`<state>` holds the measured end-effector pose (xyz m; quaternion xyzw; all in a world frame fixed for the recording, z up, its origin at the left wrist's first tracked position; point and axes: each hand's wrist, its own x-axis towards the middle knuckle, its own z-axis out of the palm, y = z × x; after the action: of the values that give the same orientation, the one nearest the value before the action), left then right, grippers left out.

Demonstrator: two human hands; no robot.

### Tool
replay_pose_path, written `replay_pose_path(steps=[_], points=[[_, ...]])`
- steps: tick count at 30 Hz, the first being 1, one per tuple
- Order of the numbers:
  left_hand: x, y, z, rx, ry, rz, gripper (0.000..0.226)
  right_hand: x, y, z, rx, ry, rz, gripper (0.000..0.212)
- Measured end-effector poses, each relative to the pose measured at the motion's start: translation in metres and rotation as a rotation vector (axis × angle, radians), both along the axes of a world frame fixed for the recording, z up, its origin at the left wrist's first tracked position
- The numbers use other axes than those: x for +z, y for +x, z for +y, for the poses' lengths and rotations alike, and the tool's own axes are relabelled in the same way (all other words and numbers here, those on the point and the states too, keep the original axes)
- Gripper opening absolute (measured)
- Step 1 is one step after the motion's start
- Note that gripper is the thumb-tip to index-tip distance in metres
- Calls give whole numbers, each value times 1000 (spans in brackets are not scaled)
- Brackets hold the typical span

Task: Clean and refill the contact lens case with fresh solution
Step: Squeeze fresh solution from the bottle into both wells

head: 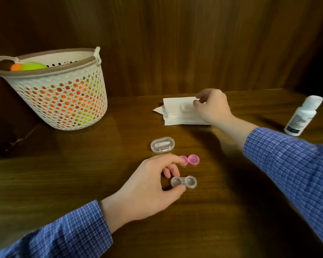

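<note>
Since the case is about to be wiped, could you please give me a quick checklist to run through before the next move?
1. Lens case steadied: ok, left hand pinches its left well.
2. Both pink caps off: ok, they lie beside the case.
3. Tissue in reach: ok, right hand is on the tissue stack.
4. One tissue separated: cannot tell.
5. Solution bottle upright: ok, at far right.
6. Wells empty: cannot tell.

White perforated basket on wooden table, far left; orange and green items inside.
</note>
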<state>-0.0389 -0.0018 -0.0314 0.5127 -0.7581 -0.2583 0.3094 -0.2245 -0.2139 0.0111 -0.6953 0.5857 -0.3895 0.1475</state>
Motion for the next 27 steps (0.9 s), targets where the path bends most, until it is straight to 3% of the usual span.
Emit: replay_pose_path(steps=[6, 10, 13, 16, 18, 24, 27], points=[[1, -15, 1, 10, -6, 28, 51, -8, -66, 97, 38, 14, -57, 13], [1, -32, 2, -28, -16, 31, 54, -20, -128, 150, -150, 18, -423, 7], [2, -45, 2, -47, -38, 11, 53, -18, -161, 154, -351, 10, -604, 29], [3, -50, 1, -51, -45, 8, 53, -12, -178, 137, -419, 107, -579, 64], [4, -51, 4, -53, -45, 1, 53, -11, -183, 125, -472, 132, -506, 76], [5, -52, 7, -2, -63, 28, 50, -9, -183, 87, -500, 184, -415, 90], [2, -51, 7, 14, -64, 39, 49, -15, -189, 73, -496, 187, -379, 76]])
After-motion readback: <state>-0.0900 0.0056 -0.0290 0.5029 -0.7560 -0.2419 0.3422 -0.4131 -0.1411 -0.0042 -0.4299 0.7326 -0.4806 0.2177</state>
